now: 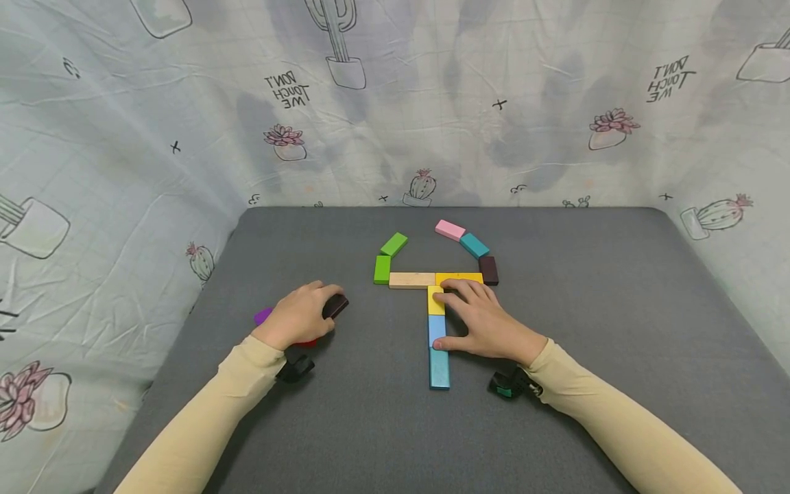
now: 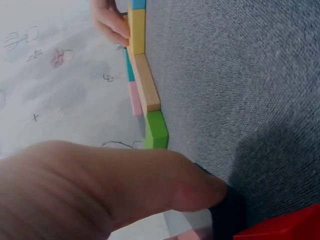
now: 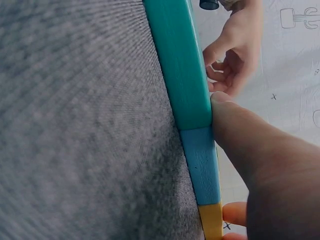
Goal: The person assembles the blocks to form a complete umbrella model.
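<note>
My left hand [image 1: 298,317] grips a dark brown block [image 1: 335,306] between thumb and fingers, just over the table. Beneath it show parts of a purple block [image 1: 262,315] and a red block [image 2: 285,226]. My right hand [image 1: 490,322] rests along a column of blocks, fingers loosely spread. Its thumb touches near the seam of the light blue block [image 1: 437,329] and the teal-blue block [image 1: 439,370]. Its fingertips lie by the upright yellow block [image 1: 435,300] and the flat yellow block [image 1: 459,278].
A natural wood block [image 1: 411,280] continues the crossbar leftward. Two green blocks [image 1: 382,269] angle up from its left end. On the right a dark brown upright block [image 1: 489,270], a teal block [image 1: 474,245] and a pink block [image 1: 450,230] curve inward. A patterned cloth [image 1: 457,137] hangs behind the grey table [image 1: 586,412].
</note>
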`<control>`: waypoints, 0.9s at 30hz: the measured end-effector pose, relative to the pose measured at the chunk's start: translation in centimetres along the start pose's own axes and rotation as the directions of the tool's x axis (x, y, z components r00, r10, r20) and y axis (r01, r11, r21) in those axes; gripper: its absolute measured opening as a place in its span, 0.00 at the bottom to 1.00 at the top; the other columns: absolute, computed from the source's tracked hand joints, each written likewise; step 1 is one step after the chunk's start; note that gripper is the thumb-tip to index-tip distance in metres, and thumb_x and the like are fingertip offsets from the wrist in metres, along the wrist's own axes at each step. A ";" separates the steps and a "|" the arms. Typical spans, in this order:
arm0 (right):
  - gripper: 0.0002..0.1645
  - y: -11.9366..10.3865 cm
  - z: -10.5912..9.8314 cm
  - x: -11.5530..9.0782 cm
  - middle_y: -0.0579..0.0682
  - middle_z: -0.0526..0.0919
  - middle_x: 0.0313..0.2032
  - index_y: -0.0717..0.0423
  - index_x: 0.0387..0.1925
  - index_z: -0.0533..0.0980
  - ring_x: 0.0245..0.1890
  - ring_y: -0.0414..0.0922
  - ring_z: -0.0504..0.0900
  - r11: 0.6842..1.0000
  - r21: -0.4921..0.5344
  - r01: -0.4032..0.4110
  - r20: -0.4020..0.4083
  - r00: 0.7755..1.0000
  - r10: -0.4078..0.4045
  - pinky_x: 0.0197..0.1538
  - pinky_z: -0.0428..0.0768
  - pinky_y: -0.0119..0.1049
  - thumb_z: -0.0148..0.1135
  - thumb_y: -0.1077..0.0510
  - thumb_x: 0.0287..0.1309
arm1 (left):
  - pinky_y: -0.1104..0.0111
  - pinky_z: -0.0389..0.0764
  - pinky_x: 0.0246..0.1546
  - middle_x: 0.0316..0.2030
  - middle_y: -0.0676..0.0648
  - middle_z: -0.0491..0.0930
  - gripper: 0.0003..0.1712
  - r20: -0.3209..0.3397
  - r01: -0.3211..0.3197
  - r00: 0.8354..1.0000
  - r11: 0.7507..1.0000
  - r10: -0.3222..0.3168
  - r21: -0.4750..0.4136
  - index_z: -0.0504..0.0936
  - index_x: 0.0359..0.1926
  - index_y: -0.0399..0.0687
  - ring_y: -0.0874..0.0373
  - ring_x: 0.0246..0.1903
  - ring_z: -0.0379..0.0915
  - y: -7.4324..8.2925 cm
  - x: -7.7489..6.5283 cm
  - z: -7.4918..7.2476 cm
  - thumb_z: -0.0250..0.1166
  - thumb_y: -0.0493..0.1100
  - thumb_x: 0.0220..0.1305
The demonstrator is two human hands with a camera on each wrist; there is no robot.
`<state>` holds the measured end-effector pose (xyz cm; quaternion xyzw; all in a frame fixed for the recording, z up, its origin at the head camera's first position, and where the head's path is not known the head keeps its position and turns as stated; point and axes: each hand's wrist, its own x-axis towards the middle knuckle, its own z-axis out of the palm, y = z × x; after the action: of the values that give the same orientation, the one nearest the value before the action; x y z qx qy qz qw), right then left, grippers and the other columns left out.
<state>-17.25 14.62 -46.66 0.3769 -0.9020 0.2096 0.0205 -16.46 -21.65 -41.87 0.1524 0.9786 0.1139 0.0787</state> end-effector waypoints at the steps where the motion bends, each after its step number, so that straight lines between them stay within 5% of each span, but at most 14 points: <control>1: 0.51 0.0 0.0 0.0 0.60 0.65 0.72 0.55 0.71 0.71 0.73 0.61 0.61 1.000 0.000 0.000 0.000 1.000 0.000 0.69 0.59 0.67 0.74 0.32 0.55 | 0.52 0.79 0.41 0.54 0.37 0.81 0.32 -0.004 0.003 1.000 1.000 -0.003 -0.005 0.78 0.68 0.46 0.46 0.42 0.76 0.0 0.1 0.0 0.71 0.39 0.61; 11: 0.51 0.2 0.0 0.1 0.60 0.65 0.72 0.55 0.71 0.71 0.73 0.61 0.61 1.000 -0.004 0.001 -0.003 1.000 -0.001 0.70 0.59 0.66 0.74 0.32 0.56 | 0.54 0.79 0.41 0.56 0.37 0.81 0.33 -0.052 -0.041 0.998 0.998 0.038 -0.054 0.77 0.69 0.47 0.46 0.42 0.77 0.6 2.5 -1.6 0.69 0.37 0.62; 27: 0.51 0.1 -0.1 0.2 0.59 0.64 0.73 0.54 0.72 0.70 0.74 0.60 0.60 1.000 0.007 -0.012 0.005 1.000 0.012 0.71 0.58 0.65 0.74 0.32 0.56 | 0.54 0.80 0.47 0.50 0.39 0.80 0.33 -0.034 -0.096 0.995 0.990 0.093 -0.104 0.76 0.70 0.49 0.46 0.44 0.78 3.5 10.6 -4.8 0.70 0.38 0.63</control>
<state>-17.49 14.56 -46.53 0.3719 -0.9036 0.2120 0.0158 -26.34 -15.99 -37.63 0.1925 0.9639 0.1712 0.0672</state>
